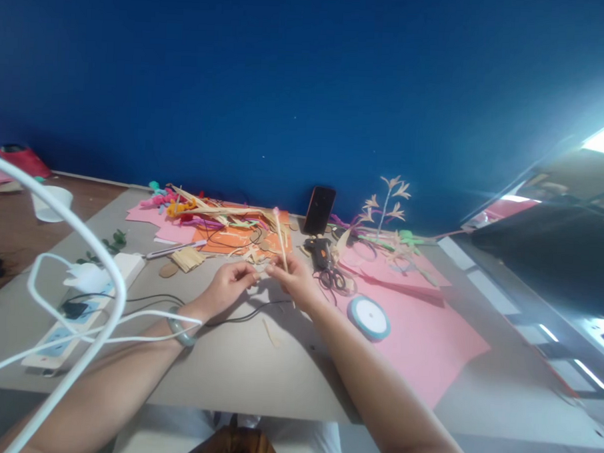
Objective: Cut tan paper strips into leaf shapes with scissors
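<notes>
My left hand and my right hand meet over the middle of the grey table. My right hand is closed around a thin pale stick that stands up and leans slightly back. My left hand's fingers are pinched together at the stick's lower end, against the right hand; what they pinch is too small to make out. A pale green bangle circles my left wrist. A black cable runs under my left forearm.
Behind the hands lie orange paper, pink paper, dried straw strips, a glue gun, scissors, a tape roll, a phone propped upright and a straw flower stem. A white power strip and white cables sit left.
</notes>
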Demonstrator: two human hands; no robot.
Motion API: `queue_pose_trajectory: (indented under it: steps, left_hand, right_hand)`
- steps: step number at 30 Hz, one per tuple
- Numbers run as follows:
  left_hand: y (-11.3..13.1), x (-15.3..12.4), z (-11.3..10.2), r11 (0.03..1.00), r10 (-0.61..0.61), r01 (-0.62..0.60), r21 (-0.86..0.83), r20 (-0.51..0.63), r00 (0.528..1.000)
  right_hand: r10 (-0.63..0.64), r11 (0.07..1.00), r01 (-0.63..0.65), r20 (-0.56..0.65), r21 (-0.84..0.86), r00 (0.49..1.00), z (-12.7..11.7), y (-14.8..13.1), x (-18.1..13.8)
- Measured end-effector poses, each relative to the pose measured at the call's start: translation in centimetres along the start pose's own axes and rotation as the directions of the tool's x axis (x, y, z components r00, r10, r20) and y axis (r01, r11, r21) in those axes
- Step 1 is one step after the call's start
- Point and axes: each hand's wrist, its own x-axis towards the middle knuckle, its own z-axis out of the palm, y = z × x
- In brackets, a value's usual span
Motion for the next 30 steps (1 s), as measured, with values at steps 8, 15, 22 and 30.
queue_pose_trajectory:
  steps: [8, 15, 22, 30]
  left_hand:
    - [-0.1, -0.1, 0.0, 0.999, 0.025, -0.026, 0.043, 0.017, 1.000]
    - [-0.6, 0.0, -0.1, 0.996, 0.036, -0.032, 0.083, -0.036, 0.999]
    - [-0.5, 0.2, -0.4, 0.993, 0.041, -0.034, 0.113, -0.059, 0.997]
    - [-0.5, 0.4, -0.6, 1.000, -0.008, 0.005, -0.026, -0.137, 0.991]
  right_hand:
    - [0.028, 0.994, -0.021, 0.063, -0.109, 0.998, 0.6, 1.0, -0.1]
    - [0.024, 0.993, -0.016, 0.061, -0.114, 0.998, 0.5, 1.1, 0.0]
    - [0.003, 0.998, -0.002, 0.012, -0.067, 1.000, -0.1, 0.7, 0.1]
    - [0.006, 0.999, -0.010, -0.124, -0.035, 0.992, -0.6, 0.4, 0.5]
